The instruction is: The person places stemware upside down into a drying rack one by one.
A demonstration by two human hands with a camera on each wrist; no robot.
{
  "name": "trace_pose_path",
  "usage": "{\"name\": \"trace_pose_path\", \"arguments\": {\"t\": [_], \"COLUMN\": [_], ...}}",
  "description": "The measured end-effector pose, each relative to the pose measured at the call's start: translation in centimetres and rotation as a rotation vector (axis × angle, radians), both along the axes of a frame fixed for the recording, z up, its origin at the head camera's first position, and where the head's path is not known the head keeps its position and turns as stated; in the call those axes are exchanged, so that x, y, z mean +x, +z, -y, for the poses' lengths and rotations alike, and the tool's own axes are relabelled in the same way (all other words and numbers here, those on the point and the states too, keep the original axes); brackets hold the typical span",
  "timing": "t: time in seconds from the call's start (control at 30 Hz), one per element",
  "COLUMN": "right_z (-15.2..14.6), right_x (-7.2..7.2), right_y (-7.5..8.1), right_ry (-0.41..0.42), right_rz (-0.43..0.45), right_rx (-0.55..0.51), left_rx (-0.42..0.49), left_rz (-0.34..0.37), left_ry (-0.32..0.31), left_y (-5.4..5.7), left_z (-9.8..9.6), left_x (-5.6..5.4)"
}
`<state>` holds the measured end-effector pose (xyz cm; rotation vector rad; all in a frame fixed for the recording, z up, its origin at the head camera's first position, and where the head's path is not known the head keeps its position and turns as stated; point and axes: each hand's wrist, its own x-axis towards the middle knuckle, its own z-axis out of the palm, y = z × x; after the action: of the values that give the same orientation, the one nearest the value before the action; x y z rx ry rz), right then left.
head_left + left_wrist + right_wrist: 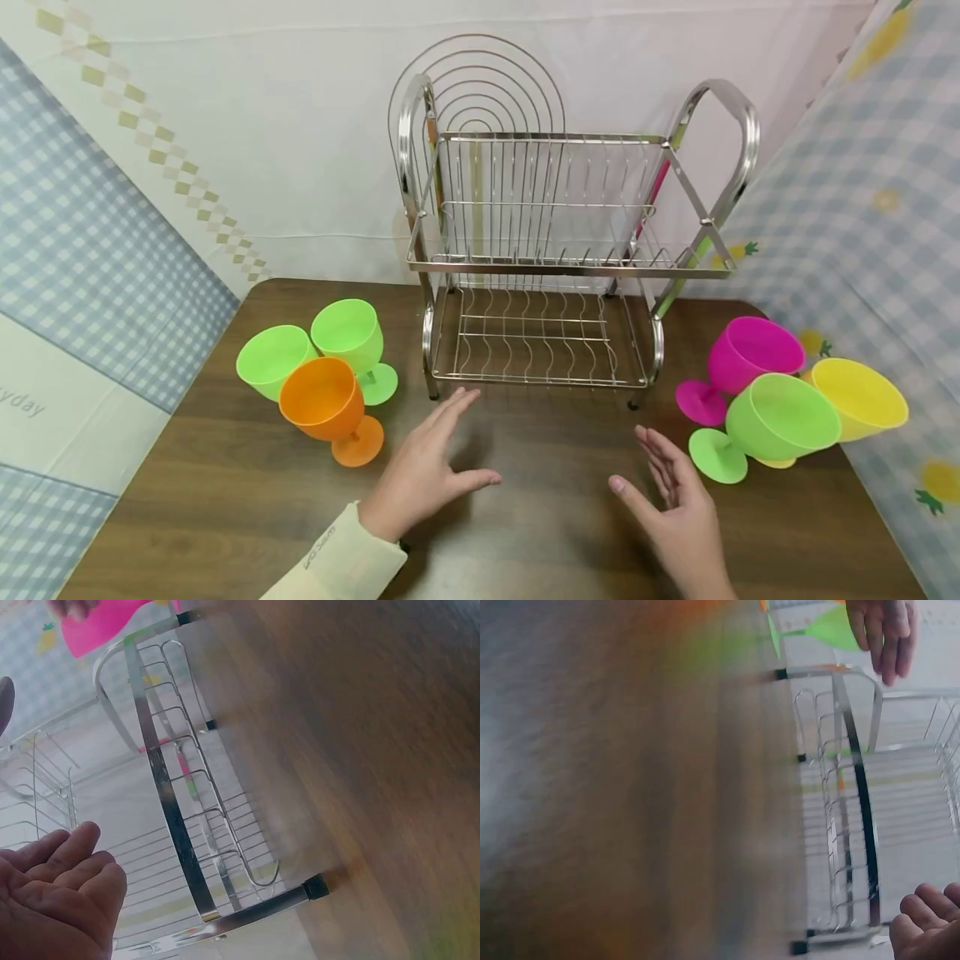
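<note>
Table [540,508]: brown wood-grain top, rounded back corners. Two-tier metal dish rack [562,270] stands near the back edge, about mid-width, on dark feet. Left side, three stemmed cups: pale green cup [273,357] outermost, second green cup [347,335] behind, orange cup [321,402] in front. Right side, three more: magenta cup [750,357] at back, yellow cup [861,400] outermost, bright green cup [783,418] in front. All mouth-up; can't tell if neighbours touch.

Brown table [202,508]; blue-checked cloth [82,167] left; pineapple-print cloth [862,258] right.
</note>
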<state>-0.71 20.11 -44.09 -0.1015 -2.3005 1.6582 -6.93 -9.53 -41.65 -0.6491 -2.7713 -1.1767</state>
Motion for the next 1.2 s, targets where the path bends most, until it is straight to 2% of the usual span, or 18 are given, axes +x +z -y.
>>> {"name": "trace_pose_path", "arguments": {"t": [0.17, 0.27, 0.43, 0.63, 0.93, 1.07, 1.2], "right_z": [-1.0, -1.8, -2.8, -4.8, -7.9, -8.9, -9.7], "right_x": [0.3, 0.5, 0.6, 0.4, -1.4, -2.2, -3.2], "right_y": [-0.9, -1.5, -2.0, -2.9, -3.9, -4.1, -4.3], "right_ry": [-0.069, -0.124, -0.231, -0.388, -0.494, -0.525, -0.552], "right_rz": [0.085, 0.108, 0.102, 0.177, 0.195, 0.191, 0.149], "right_rx": [-0.022, -0.078, -0.251, -0.420, -0.547, -0.553, -0.558], "left_rx": [0.029, 0.049, 0.085, 0.114, 0.142, 0.147, 0.147], "left_rz": [-0.023, -0.026, -0.019, -0.023, -0.021, -0.025, -0.026], "left_ry": [0.012, 0.021, 0.047, 0.061, 0.075, 0.068, 0.067], "left_y": [-0.1, 0.0, 0.2, 0.5, 0.6, 0.4, 0.3], "left_z": [0.1, 0.0, 0.0, 0.1, 0.4, 0.5, 0.7], "left_x": [0.0, -0.2, -0.2, -0.1, -0.1, -0.2, -0.2]}}
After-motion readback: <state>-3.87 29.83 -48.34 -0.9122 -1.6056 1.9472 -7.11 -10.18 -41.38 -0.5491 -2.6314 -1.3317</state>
